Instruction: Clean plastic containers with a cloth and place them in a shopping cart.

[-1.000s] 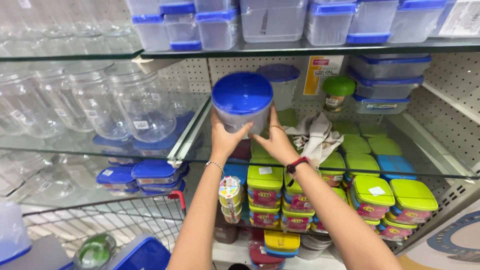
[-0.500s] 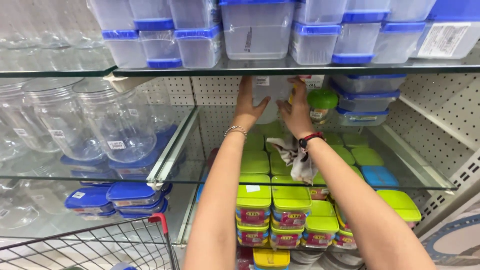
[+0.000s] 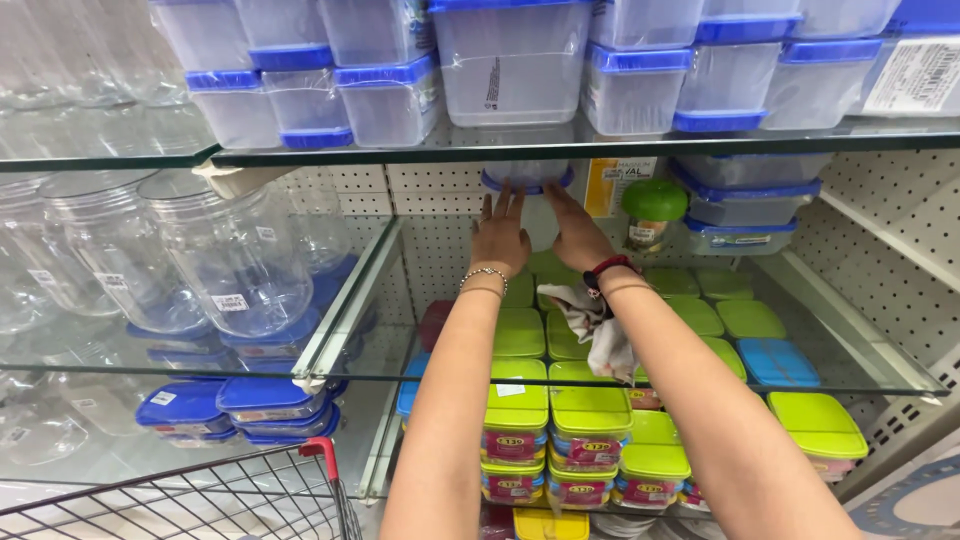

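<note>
You had your left hand (image 3: 499, 235) and right hand (image 3: 577, 232) pressed, fingers spread, against either side of the upright blue-lidded jar (image 3: 527, 195), straight ahead at the back of the glass shelf (image 3: 640, 375).

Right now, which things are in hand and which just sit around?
In hand:
- left hand
- right hand
- blue-lidded clear jar, held between both
- cloth at the right wrist

Just about:
- green-lidded jar
- empty clear jars
- green-lidded tubs
- cart
</note>
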